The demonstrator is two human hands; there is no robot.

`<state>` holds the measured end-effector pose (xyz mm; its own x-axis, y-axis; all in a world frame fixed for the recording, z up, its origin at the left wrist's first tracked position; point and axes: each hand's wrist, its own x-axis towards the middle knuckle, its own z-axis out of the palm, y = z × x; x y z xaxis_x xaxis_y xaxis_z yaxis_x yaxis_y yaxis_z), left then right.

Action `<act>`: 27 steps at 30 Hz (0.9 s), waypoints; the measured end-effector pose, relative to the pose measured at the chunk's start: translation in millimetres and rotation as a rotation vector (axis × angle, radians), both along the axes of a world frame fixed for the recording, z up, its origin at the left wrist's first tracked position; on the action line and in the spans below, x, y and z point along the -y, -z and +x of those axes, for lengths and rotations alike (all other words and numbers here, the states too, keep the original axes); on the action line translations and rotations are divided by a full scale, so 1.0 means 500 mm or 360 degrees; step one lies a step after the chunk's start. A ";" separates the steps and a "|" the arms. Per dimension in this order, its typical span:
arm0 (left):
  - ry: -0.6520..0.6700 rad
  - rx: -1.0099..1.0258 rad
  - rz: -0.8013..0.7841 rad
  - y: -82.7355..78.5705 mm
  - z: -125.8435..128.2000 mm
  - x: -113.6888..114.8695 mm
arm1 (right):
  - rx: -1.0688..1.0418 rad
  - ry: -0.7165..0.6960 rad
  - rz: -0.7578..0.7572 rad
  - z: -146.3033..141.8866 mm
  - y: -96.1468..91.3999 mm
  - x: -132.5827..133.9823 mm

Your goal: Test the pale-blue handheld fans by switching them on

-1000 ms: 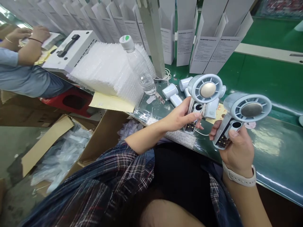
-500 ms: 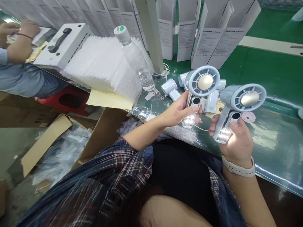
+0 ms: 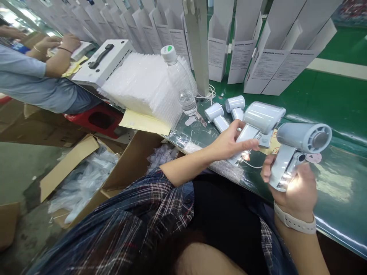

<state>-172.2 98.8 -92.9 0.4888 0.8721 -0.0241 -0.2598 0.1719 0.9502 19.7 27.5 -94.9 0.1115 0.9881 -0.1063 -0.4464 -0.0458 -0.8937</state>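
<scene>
Two pale blue handheld fans are held above the bench. My left hand is wrapped round the handle of one handheld fan, whose barrel shows its side. My right hand grips the handle of the other handheld fan; its slotted round end with a silver centre points right. Behind them, a third fan and a fourth fan lie on the green bench. Another handle lies partly hidden behind the fan in my left hand.
A water bottle stands beside a stack of bubble-wrap bags. Open white boxes line the back. A white device with a black handle is further left, near a co-worker's hands. Below, a carton holds clear plastic bags.
Both fans have been turned, so the left one now shows its side instead of its round end. My view has shifted left, moving the scene rightward.
</scene>
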 end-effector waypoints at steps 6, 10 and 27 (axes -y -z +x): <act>0.0112 0.0023 -0.0019 0.007 0.006 0.010 | -0.0060 0.0155 -0.0068 -0.005 0.013 0.001; 0.0071 -0.0093 0.0191 -0.013 -0.008 0.024 | -0.0049 0.0158 0.0004 -0.011 0.004 0.020; 0.0493 0.0363 -0.0261 -0.051 0.030 0.002 | -0.0106 0.0032 -0.0169 -0.019 -0.089 0.004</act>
